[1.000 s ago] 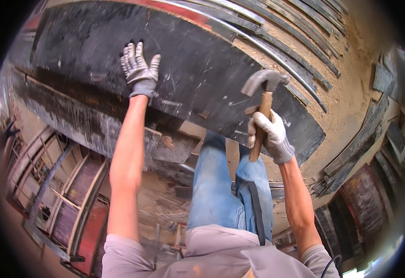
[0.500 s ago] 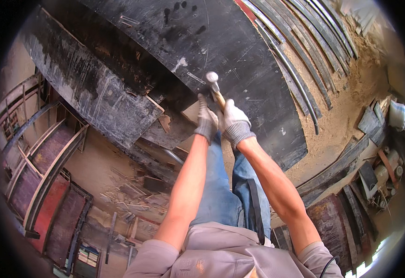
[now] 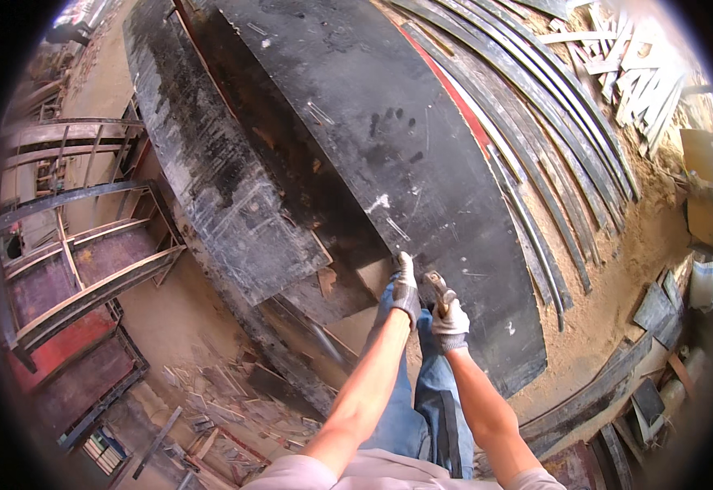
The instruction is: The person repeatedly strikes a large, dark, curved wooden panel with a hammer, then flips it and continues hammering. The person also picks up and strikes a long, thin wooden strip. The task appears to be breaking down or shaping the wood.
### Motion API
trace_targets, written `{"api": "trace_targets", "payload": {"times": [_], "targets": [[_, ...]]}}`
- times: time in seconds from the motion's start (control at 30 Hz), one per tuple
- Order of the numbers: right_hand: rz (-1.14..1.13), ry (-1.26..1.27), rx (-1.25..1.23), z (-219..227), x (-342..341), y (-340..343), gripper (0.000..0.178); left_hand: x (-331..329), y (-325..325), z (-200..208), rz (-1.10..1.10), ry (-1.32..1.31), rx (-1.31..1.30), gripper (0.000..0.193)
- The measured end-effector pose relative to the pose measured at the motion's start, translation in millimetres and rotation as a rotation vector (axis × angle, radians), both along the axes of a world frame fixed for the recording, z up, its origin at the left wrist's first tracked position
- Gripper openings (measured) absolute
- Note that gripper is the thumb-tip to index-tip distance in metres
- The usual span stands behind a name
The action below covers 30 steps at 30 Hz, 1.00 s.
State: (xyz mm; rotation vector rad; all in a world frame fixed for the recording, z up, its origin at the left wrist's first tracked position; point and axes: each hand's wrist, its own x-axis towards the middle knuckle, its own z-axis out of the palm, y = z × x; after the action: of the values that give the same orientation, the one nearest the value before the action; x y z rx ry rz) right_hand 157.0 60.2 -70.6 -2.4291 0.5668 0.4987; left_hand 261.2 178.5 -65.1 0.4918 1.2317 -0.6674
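Note:
My right hand (image 3: 452, 320), in a pale knitted glove with a grey cuff, is closed round a hammer. The metal hammer head (image 3: 435, 286) shows just beyond the fist; most of the handle is hidden by the glove. Close by on the left, my left hand (image 3: 406, 292), gloved the same way, is seen edge-on at the near edge of a large black panel (image 3: 446, 212). One digit points away from me and the other fingers are tucked out of sight; what they hold cannot be made out. Dark handprint-like smudges and pale scratches mark the panel.
A worn black board (image 3: 226, 188) lies left of the panel, across a dark gap. Long curved strips (image 3: 536, 147) lie on sawdust at the right. Framed curved panels (image 3: 87, 269) stand at the left. Wood scraps (image 3: 226, 400) litter the floor; a scrap pile (image 3: 638, 69) is far right.
The view has shifted, showing more of the far side. The hammer has swung from pointing away over the panel to a low position beside my left hand. My hands are slightly farther apart.

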Motion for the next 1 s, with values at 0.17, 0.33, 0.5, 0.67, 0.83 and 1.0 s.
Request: {"api": "trace_targets", "payload": {"times": [0.17,0.33,0.5,0.67,0.83,1.0], "targets": [[0.078,-0.247,-0.044,22.6,7.2,-11.4,0.019,-6.7,-6.3,0.6,-0.029,-0.031,0.159,0.097],[-0.137,-0.234,0.0,96.0,44.4,-20.2,0.031,-22.6,-1.4,-24.3,-0.196,0.006,0.26,0.106],[-0.377,0.218,0.881,183.1,95.1,-65.8,0.033,-17.7,1.2,-22.9,-0.288,0.045,0.421,0.094],[0.15,0.058,0.171,191.2,79.4,-60.2,0.044,-12.6,0.5,-4.8,-0.323,0.081,0.441,0.079],[0.247,0.115,0.075,173.1,65.5,-39.4,0.034,-6.6,0.2,6.2,-0.386,0.125,0.349,0.075],[0.179,0.091,0.075,172.8,60.8,-39.3,0.031,-1.3,5.2,21.6,-0.587,0.179,0.411,0.101]]}}
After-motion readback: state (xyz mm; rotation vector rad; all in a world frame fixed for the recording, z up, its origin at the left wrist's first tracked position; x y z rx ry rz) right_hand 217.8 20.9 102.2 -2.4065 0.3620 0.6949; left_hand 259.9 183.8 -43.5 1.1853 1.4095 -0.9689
